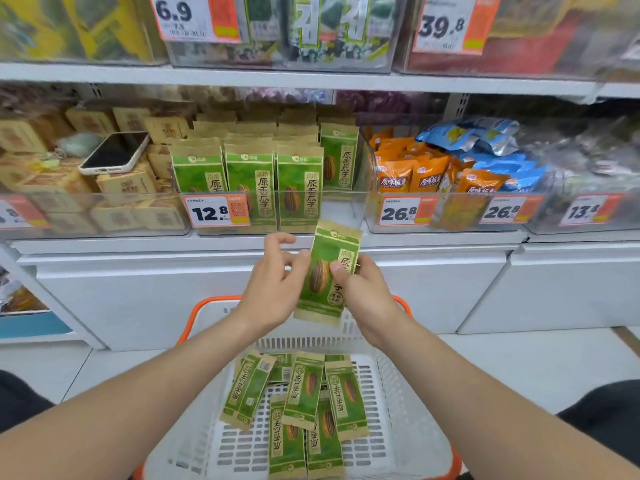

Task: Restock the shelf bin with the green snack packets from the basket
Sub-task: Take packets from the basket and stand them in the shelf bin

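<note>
I hold one green snack packet [325, 275] upright in front of the shelf, above the basket. My right hand [363, 292] pinches its right edge with thumb on the front. My left hand [273, 285] touches its left edge with fingertips, fingers loosely curled. The clear shelf bin [343, 209] with the 12.8 price tag holds several rows of the same green packets [249, 181] standing upright. Below, the white basket [398, 410] with orange rim holds several more green packets [301, 403] lying loose.
A phone [116, 152] lies on tan boxes in the bin to the left. Orange and blue snack bags [450, 164] fill the bin to the right. White cabinet fronts [138, 299] run below the shelf. Another shelf of bins [277, 29] sits above.
</note>
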